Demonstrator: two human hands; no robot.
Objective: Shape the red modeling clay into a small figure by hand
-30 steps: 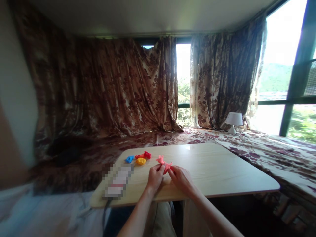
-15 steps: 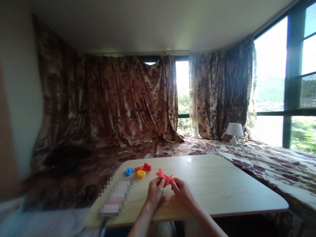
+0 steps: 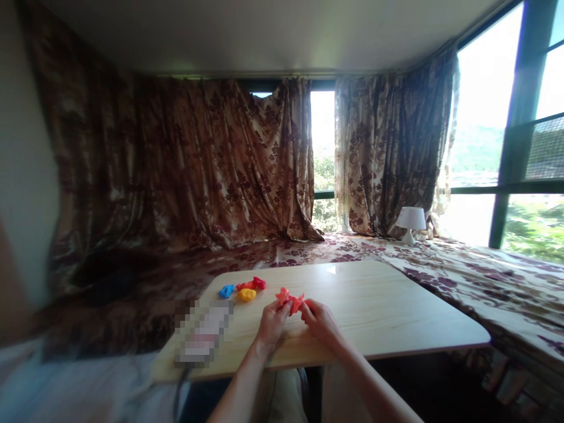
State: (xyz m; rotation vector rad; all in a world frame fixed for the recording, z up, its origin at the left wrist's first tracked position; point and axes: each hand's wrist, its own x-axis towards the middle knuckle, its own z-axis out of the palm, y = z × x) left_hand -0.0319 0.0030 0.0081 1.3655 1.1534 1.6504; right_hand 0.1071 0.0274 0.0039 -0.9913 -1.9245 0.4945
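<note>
Scrap of crumpled coral-red material (image 3: 289, 298) is pinched between my two hands, just over the surface (image 3: 388, 311), toward its near side. My left hand (image 3: 272, 322) closes narrowly on its lower left part, thumb uppermost, and my right hand (image 3: 321, 320) grips its right end, leaving ragged folds sticking up past my fingertips. My hands are close together, with the scrap bridging them; I cannot tell whether they rest on the wood-grained top or hang a little over it.

Farther off to the left lie more crumpled bits: a blue piece (image 3: 227, 291), a yellow piece (image 3: 246, 295) to its right, and red material (image 3: 252, 284) just behind the yellow, deeper in tone at its right end; whether that is one bit or two I can't tell. Nearer me, by the left edge, lies a long pixelated object (image 3: 203, 335), and a dark cable (image 3: 178, 393) runs down from its near end.

Beyond, a white lamp (image 3: 411, 218) stands on a flowered cover (image 3: 440, 270). Patterned curtains (image 3: 198, 164) hang behind, parted at a bright window (image 3: 324, 117). My legs (image 3: 284, 399) show below the near edge.
</note>
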